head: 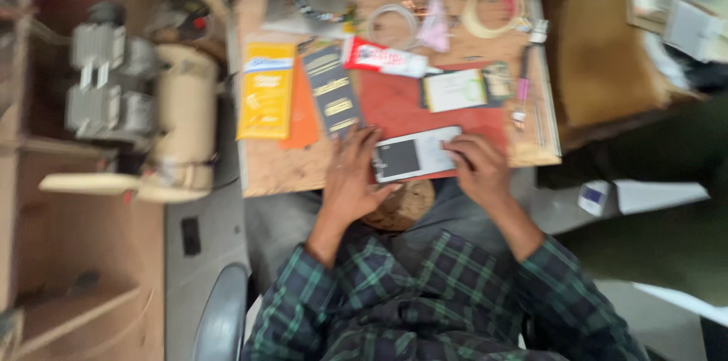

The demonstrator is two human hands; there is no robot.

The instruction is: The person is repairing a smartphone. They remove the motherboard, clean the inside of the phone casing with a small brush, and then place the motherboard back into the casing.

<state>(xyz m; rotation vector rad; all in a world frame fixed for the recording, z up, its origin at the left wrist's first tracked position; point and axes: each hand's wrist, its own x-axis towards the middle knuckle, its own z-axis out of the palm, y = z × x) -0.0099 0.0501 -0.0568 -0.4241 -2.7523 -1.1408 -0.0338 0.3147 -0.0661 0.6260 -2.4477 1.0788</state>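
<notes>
Both my hands rest on a white and black slab-shaped device [415, 154] at the frame's centre, on the red mat [402, 107]: my left hand [350, 175] lies flat against its left end, my right hand [476, 166] curls over its right end.

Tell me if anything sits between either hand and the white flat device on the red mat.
Nothing visible does. The left hand rests against the left end of the white flat device, and the right hand touches its right end. The frame is blurred, so finger grip is unclear.
</notes>
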